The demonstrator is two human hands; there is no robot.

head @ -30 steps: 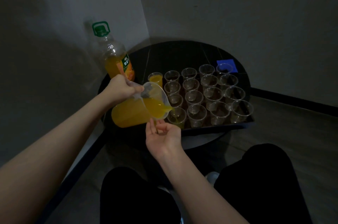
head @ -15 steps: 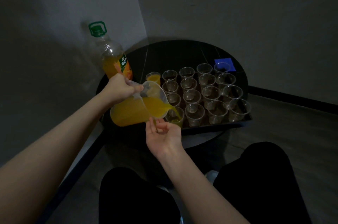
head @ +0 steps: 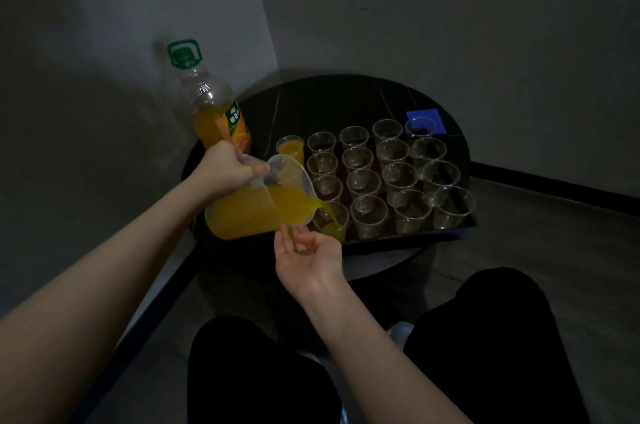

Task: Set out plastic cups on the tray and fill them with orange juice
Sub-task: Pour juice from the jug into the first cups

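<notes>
My left hand grips the handle of a clear plastic jug of orange juice, tilted to the right. Juice streams from its spout into the near-left cup on the dark tray. My right hand is palm up with loosely curled fingers just below the jug's spout, holding nothing. Several clear cups stand in rows on the tray. The far-left cup holds juice; the other cups, such as one near cup, look empty.
A large juice bottle with a green cap stands at the table's left edge by the wall. A blue square lies behind the far-right cup. The round black table sits in a room corner. My dark-clothed knees are below.
The jug has tipped further and juice now flows into the near-left cup, whose level has risen. My right hand has stayed under the spout.
</notes>
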